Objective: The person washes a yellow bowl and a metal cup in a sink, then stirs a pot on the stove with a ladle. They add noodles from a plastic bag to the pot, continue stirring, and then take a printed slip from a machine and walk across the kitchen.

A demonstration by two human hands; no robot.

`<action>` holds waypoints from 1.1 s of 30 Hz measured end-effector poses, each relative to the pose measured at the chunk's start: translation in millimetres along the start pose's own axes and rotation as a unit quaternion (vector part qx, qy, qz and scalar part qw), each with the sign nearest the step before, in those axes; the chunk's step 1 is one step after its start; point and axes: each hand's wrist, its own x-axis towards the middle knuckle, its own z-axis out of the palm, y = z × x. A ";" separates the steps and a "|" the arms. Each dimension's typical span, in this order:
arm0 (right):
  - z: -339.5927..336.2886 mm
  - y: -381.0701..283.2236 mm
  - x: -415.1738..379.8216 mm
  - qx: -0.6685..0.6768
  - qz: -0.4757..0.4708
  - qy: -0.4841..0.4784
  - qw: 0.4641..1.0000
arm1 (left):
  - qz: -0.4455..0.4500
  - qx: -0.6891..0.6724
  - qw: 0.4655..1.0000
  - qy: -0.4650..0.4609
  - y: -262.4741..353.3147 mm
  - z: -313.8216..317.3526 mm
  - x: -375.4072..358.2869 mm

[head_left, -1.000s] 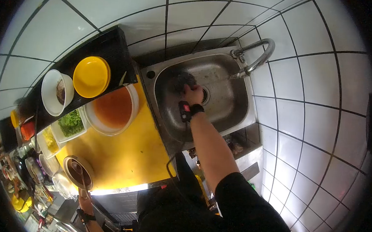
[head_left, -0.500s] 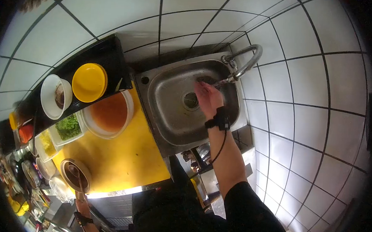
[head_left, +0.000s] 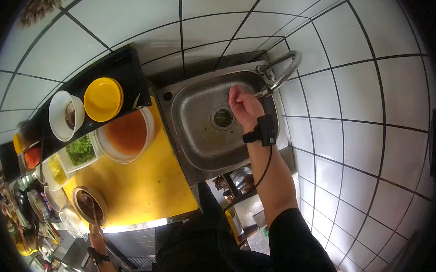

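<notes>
My right hand (head_left: 246,107) is over the metal sink (head_left: 189,130), close to the spout of the curved tap (head_left: 291,66). Its fingers are curled in, and whatever they may hold is hidden. A black band with a cable circles that wrist. At the lower left, my left hand (head_left: 95,241) is closed round the handle of a ladle (head_left: 94,212). The ladle's bowl end rests inside a round pot (head_left: 103,206) with dark contents, at the edge of the yellow worktop (head_left: 148,181).
A wide bowl of orange-red liquid (head_left: 125,136) stands on the worktop beside a tray of chopped greens (head_left: 80,150) and a yellow-filled container (head_left: 56,170). Stacked yellow bowls (head_left: 102,99) and a white bowl (head_left: 58,119) sit on a black shelf. Tiled walls (head_left: 361,93) bound the sink.
My right hand has curled its fingers more and turned slightly by the tap. A dark patch seen beyond its fingers no longer shows. My left hand stays on the ladle.
</notes>
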 end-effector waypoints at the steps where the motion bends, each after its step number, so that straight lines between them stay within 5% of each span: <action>1: -1.6 1.0 1.5 -0.006 0.022 -0.025 0.999 | -0.001 0.001 1.000 -0.014 -7.1 -3.7 4.1; 4: 44.4 6.4 -15.9 -0.129 0.016 0.025 0.991 | 0.004 -0.157 0.988 -0.006 -42.0 -6.0 27.2; 7: 52.6 -0.8 -20.2 -0.148 0.036 -0.022 0.988 | 0.047 -0.014 0.999 -0.017 -19.7 1.6 17.6; 11: 62.3 -12.2 -31.3 -0.112 0.031 -0.008 0.993 | 0.038 -0.084 0.995 0.044 -4.8 14.5 8.4; 14: 55.6 -25.9 -27.2 -0.148 -0.009 -0.059 0.987 | 0.066 -0.007 0.998 -0.001 -4.8 7.5 8.6; 20: 77.9 -65.8 -40.1 -0.156 -0.182 0.046 0.970 | -0.031 -0.009 0.999 -0.023 31.9 13.3 -7.7; 22: 70.2 -92.7 -44.0 -0.492 -0.260 0.121 0.822 | -0.070 0.085 0.993 0.030 24.2 12.1 -2.8; 24: 61.3 -108.3 -41.6 -0.757 -0.300 0.176 0.552 | -0.053 0.072 0.996 -0.009 42.7 14.7 -10.7; 28: 20.2 -100.8 -16.2 -0.661 -0.358 0.025 0.659 | 0.030 -0.060 0.997 -0.035 17.1 9.0 -4.5; 32: -32.8 -35.9 -10.1 -0.662 -0.077 0.082 0.741 | -0.013 0.008 1.000 -0.012 22.7 11.3 -5.9; 33: -61.3 -24.9 -0.9 -0.777 -0.060 0.058 0.624 | -0.022 -0.006 1.000 -0.014 31.6 14.7 -9.8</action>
